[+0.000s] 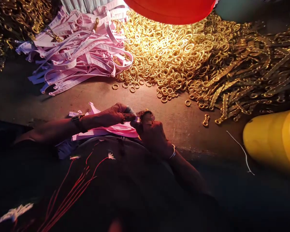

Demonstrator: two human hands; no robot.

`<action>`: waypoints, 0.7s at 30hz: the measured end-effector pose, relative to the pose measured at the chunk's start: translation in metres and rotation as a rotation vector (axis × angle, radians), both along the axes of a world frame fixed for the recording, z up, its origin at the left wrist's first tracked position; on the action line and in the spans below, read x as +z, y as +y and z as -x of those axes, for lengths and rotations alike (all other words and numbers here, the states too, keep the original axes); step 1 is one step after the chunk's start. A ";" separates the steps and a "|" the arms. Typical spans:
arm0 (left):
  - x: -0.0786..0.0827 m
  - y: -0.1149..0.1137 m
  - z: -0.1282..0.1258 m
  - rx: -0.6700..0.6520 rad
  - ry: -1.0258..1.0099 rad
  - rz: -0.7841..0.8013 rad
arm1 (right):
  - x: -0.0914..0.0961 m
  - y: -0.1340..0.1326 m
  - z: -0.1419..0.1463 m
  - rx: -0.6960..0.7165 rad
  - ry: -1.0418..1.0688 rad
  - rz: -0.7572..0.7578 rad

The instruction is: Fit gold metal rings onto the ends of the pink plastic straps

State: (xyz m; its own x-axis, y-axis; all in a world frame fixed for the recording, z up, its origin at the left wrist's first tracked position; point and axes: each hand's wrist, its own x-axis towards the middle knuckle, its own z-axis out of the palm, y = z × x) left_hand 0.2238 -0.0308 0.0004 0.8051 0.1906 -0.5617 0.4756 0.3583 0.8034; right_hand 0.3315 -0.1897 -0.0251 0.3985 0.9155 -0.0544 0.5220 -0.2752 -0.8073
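Observation:
Near the table's front edge, my left hand [116, 114] and my right hand [153, 133] meet fingertip to fingertip, both closed in a pinch. A small pale bit [136, 119] shows between them; I cannot make out what it is, though it may be the end of a pink strap. Grey wrapping covers one fingertip of my left hand. A brownish, gold-glinting patch sits at my right fingers, too dark to identify. Flat pink straps [113, 129] lie beneath my hands, against the edge and my dark clothing.
A heap of pink straps [82, 53] lies at the back left. Beside it spreads a large pile of gold rings [169, 54], with gold chain-like strips [251, 74] to the right. A red lamp shade [171, 9] hangs above. A yellow container [265, 135] lies right, near a white thread [241, 149].

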 end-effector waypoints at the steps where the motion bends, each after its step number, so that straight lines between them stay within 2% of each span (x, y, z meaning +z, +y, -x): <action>1: 0.001 -0.003 0.002 0.010 -0.022 -0.006 | 0.001 0.000 0.000 0.003 0.012 -0.004; 5: 0.009 -0.008 0.002 0.069 -0.070 -0.043 | 0.004 0.006 -0.006 0.039 0.149 -0.027; 8: 0.007 -0.008 -0.002 0.107 -0.059 -0.025 | 0.000 0.012 -0.011 0.105 0.178 -0.009; 13: -0.011 -0.009 -0.005 0.171 -0.041 0.096 | -0.009 0.018 -0.012 0.164 0.038 0.022; 16: -0.019 -0.010 -0.006 0.206 -0.015 0.131 | -0.011 0.023 -0.013 0.242 -0.084 0.115; 19: -0.027 -0.010 -0.010 0.203 0.009 0.082 | -0.014 0.027 -0.020 0.310 -0.213 0.220; 21: -0.031 -0.009 -0.012 0.154 -0.026 -0.017 | -0.016 0.024 -0.025 0.321 -0.257 0.217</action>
State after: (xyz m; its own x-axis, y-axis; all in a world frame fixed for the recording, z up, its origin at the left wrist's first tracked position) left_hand 0.2359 -0.0399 -0.0311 0.7801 0.3219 -0.5365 0.3950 0.4116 0.8213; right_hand 0.3570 -0.1656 -0.0412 0.1229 0.9731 -0.1949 0.7841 -0.2156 -0.5820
